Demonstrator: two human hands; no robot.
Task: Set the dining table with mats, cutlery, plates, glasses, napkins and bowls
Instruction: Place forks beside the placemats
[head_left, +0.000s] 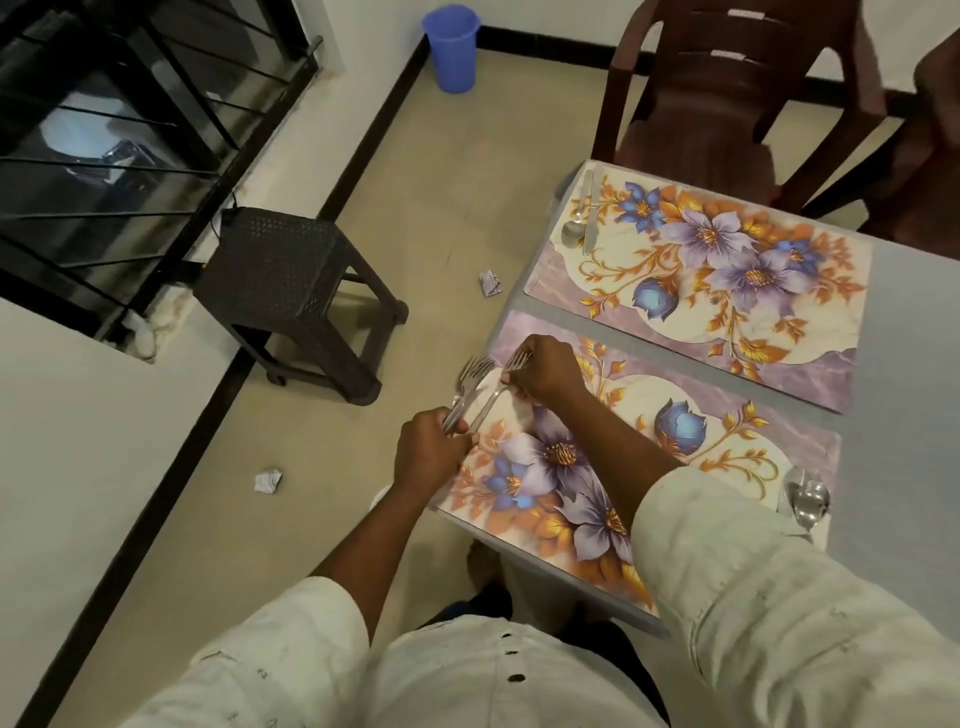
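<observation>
Your right hand (543, 370) pinches one fork (498, 392) over the near mat (727, 431), tines toward 1 o'clock. Your left hand (428, 449), at 7 o'clock, grips spare forks (470, 379) parallel.

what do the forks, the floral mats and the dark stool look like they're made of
Forks: likely polished steel, silvery with bright glints. Floral mats: probably laminated plastic or vinyl, printed, lying flat with a faint sheen. Stool: looks like moulded dark plastic, matte, with a perforated grid on its seat.
</observation>
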